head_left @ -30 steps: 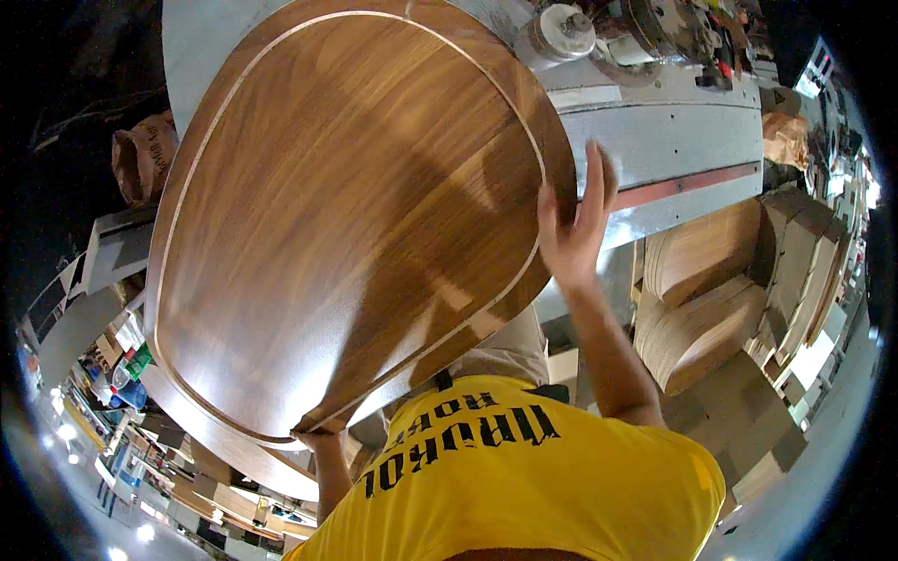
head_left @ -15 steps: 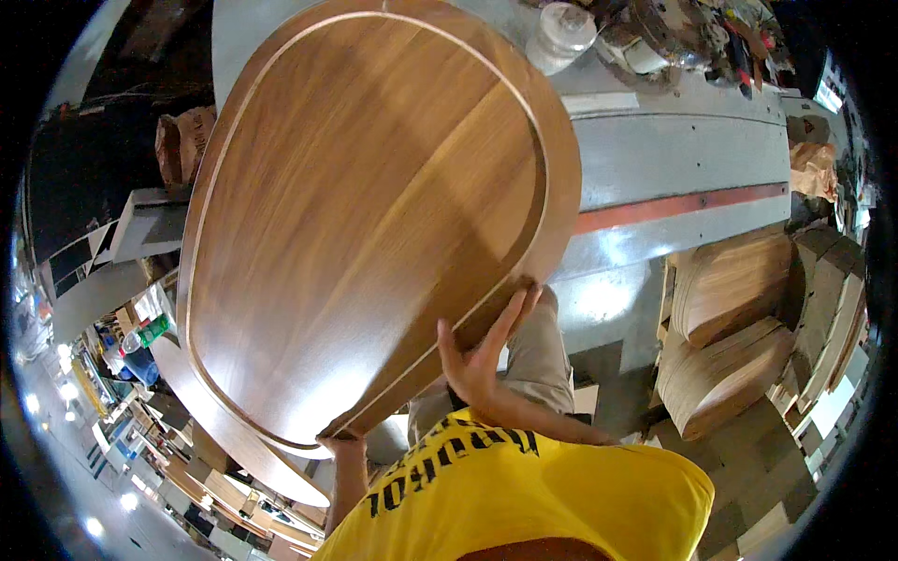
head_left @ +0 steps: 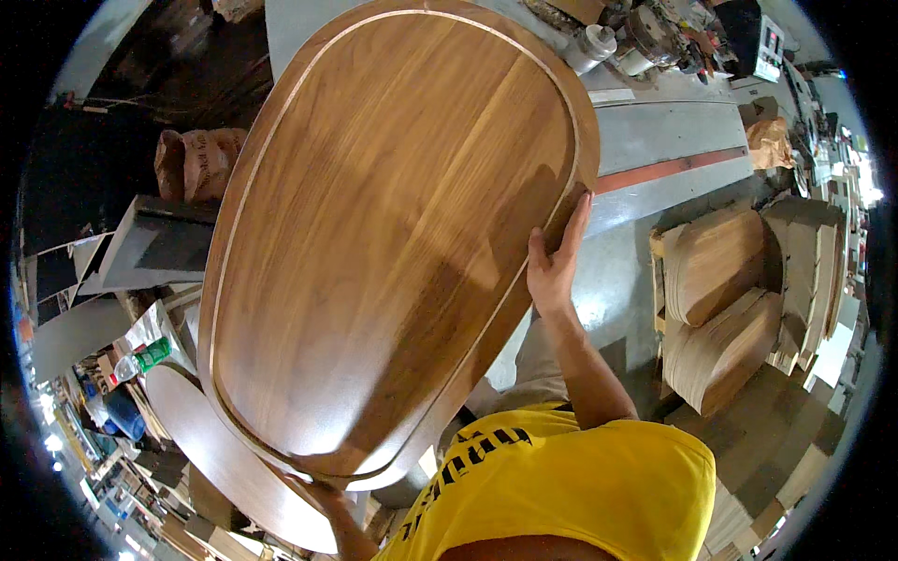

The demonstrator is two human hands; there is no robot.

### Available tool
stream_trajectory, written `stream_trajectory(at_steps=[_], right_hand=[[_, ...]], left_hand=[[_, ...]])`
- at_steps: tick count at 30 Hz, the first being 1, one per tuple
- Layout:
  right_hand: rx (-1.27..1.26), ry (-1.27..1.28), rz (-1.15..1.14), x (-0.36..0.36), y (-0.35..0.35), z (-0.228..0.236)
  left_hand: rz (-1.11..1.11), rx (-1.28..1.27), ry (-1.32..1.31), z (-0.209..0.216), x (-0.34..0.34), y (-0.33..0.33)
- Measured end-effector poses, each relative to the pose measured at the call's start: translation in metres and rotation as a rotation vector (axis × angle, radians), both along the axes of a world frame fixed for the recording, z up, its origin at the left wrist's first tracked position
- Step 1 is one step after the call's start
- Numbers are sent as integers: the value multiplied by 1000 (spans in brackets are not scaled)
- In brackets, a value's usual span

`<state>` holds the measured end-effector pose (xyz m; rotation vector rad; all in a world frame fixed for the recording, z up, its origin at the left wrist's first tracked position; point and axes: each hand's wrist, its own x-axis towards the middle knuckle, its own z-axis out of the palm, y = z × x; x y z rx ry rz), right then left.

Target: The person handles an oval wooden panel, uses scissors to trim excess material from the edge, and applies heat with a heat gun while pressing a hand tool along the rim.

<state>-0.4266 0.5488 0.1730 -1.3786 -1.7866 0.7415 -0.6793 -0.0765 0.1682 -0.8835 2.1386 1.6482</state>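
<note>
A large oval wooden tabletop, brown with a pale line inlaid near its rim, fills the middle of the head view and lies at a slant. My right hand grips its right edge, the thumb on the upper face and the other fingers at the rim. At the near end, my left hand holds the lower rim; most of its fingers are hidden by the wood. Below that end, at the lower left, shows a second rounded wooden panel, partly covered by the tabletop.
A grey work table with a red strip stands beyond the tabletop, carrying a clear jar and clutter. Stacks of curved wooden pieces stand on the right. A green-labelled bottle and a brown paper sack are at the left.
My right hand has moved up along the tabletop's right edge, away from my body. The view has shifted, and more of the second panel shows at the lower left. My left hand stays at the near end.
</note>
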Motion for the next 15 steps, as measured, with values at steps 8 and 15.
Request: stream_trajectory(at_steps=[8,15], right_hand=[[64,-233,31,-13,25,1],[84,-303,79,-19,46,5]], left_hand=[[-304,-10,-130,-10,-123,-17],[-112,130,-339,-20,-82,-28]])
